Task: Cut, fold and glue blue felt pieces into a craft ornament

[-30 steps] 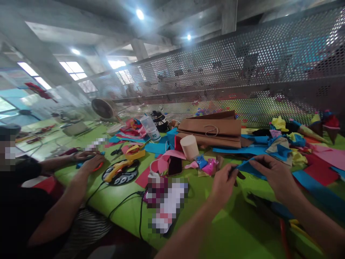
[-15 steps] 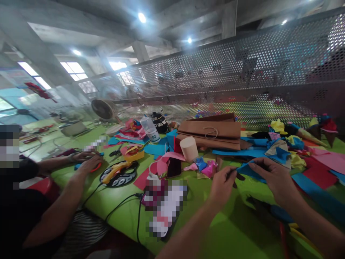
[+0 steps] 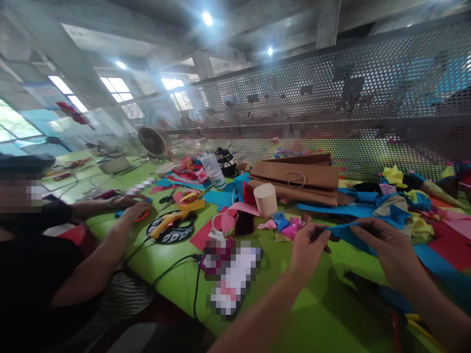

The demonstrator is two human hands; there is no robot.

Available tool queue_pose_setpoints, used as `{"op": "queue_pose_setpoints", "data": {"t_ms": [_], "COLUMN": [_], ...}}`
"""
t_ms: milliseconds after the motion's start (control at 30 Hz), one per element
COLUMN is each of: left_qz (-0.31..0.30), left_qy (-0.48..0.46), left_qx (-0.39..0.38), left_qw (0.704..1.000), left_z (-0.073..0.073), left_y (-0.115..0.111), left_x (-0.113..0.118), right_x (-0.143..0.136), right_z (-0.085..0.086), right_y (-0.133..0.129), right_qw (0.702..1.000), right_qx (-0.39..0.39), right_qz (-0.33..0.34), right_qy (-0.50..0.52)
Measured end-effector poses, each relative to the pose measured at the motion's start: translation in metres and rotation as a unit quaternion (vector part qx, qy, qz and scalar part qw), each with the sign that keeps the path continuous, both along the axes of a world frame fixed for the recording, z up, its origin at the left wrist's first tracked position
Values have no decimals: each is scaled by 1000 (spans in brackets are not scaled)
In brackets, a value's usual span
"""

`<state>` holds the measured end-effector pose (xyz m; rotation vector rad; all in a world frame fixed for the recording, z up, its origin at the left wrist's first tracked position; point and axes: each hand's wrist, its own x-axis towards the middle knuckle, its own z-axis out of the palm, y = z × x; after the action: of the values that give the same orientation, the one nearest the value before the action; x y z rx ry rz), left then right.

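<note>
A strip of blue felt-like sheet (image 3: 351, 234) is stretched between my hands above the green table. My left hand (image 3: 307, 245) pinches its left end between thumb and fingers, the fingertips partly hiding the edge. My right hand (image 3: 386, 242) grips the other end, fingers bent over the top. Below my right wrist lies a dark, blurred object (image 3: 362, 284) with blue beside it; its kind cannot be made out. Small glossy blue (image 3: 281, 221) and pink (image 3: 293, 228) bundles sit just beyond my left hand.
Folded brown sheets (image 3: 294, 179), a cream roll (image 3: 265, 200), a clear bottle (image 3: 213, 171) and a dark phone (image 3: 244, 223) lie ahead. Left are a yellow glue gun (image 3: 167, 224) and a co-worker's hands (image 3: 134, 211). Coloured scraps (image 3: 419, 225) cover the right. A perforated metal screen (image 3: 294, 108) stands behind.
The view has swung slightly left, so the table things appear further right. Both my hands still hold the blue strip, which looks a little more stretched out.
</note>
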<state>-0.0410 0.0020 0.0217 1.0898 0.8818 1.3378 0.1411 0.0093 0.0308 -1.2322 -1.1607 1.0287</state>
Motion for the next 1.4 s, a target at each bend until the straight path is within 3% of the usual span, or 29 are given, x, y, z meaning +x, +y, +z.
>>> {"op": "queue_pose_setpoints", "data": {"t_ms": [667,1000,1133,1400], "left_qz": [0,20,-2,20], "left_qy": [8,-23,-55,-48], "left_qx": [24,-9,-28,-18], "left_qw": [1000,1000,998,998], "left_z": [-4,1,-1,-7], "left_y": [0,-2,-3,1], "left_x": [1,-2,1,1], "right_x": [-3,-5,-8,-7], "right_z": [8,8,7,2], "right_y": [-5,-8,-11,-12], "right_qw": [1000,998,998,998], "right_qx": [11,58,57,46], "right_qz": [-13,-13,-19,22], "right_qy": [-5,-7,-4,-27]}}
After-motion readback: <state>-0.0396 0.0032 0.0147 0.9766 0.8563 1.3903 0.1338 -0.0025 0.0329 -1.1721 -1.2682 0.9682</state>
